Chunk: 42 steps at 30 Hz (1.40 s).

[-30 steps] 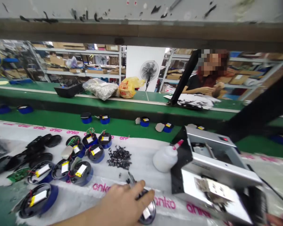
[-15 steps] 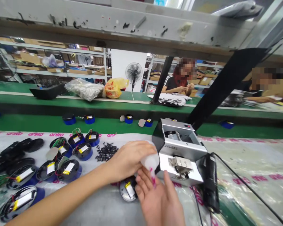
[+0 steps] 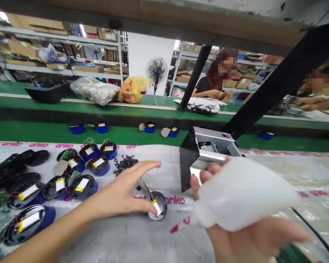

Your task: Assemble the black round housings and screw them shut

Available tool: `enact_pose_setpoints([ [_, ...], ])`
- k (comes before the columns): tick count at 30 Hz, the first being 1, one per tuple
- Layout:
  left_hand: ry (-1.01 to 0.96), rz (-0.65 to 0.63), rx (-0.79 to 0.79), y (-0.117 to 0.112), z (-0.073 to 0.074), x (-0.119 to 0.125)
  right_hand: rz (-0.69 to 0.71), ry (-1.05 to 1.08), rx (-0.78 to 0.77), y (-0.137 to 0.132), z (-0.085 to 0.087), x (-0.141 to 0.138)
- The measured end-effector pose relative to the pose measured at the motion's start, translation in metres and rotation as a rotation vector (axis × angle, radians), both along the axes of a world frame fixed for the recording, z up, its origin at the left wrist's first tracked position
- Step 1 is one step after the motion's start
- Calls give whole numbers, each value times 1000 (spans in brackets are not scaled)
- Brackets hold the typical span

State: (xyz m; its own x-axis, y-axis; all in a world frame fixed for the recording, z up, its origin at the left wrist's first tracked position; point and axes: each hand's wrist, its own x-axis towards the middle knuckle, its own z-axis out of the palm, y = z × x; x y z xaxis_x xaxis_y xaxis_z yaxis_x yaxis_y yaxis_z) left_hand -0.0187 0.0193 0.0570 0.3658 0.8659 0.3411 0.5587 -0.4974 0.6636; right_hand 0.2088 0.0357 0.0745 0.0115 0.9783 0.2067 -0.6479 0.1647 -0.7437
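In my right hand (image 3: 235, 239) lies a translucent white squeeze bottle (image 3: 244, 193), tipped sideways and large in view. Its thin pink-marked nozzle (image 3: 178, 225) points left and down. My left hand (image 3: 117, 195) is spread, its thumb at a round black housing (image 3: 163, 206) with a silver-and-yellow battery and thin wires. Whether the thumb touches the housing or only overlaps it I cannot tell. Several similar blue-sided housings (image 3: 83, 184) with batteries stand to the left, beyond my forearm. A heap of small black pieces (image 3: 123, 162) lies just past my left fingers.
A grey metal machine (image 3: 189, 157) stands behind the bottle, partly hidden. Black round covers (image 3: 35, 157) lie at far left. More blue housings (image 3: 149, 127) sit on the green strip behind. A slanted black post (image 3: 276, 84) crosses the right side. Two people sit across the bench.
My hands have moved apart. The bottle, earlier held between both hands, has come right and closer to the camera in my right hand. My left hand has opened beside the round housing.
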Motion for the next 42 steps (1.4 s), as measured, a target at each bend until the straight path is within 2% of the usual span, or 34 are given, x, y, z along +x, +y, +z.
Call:
enact_pose_setpoints([
  [2, -10, -79, -209, 3, -21, -7, -80, -67, 101, 6, 6, -3],
  [5, -24, -146, -265, 6, -44, -6, -123, -144, 183, 11, 3, -13],
  [11, -37, -177, -65, 2, -52, -1, -151, -162, 137, 8, -18, -25],
  [14, -4, -189, 78, -1, -58, -3, -178, -175, 91, 5, -23, -27],
  [17, -15, -189, 144, -2, -64, -4, -227, -216, 72, 3, -26, -30],
  [20, -10, -191, 149, -1, -64, -4, -260, -250, 74, 3, -28, -32],
  [34, 9, -193, 103, -1, -59, -4, -252, -282, 45, 6, -31, -31],
  [38, 14, -190, 84, -3, -54, -6, -269, -224, 47, 9, -21, -27],
  [42, -16, -99, -51, -2, -45, -17, -341, -68, 105, 17, 4, -31],
])
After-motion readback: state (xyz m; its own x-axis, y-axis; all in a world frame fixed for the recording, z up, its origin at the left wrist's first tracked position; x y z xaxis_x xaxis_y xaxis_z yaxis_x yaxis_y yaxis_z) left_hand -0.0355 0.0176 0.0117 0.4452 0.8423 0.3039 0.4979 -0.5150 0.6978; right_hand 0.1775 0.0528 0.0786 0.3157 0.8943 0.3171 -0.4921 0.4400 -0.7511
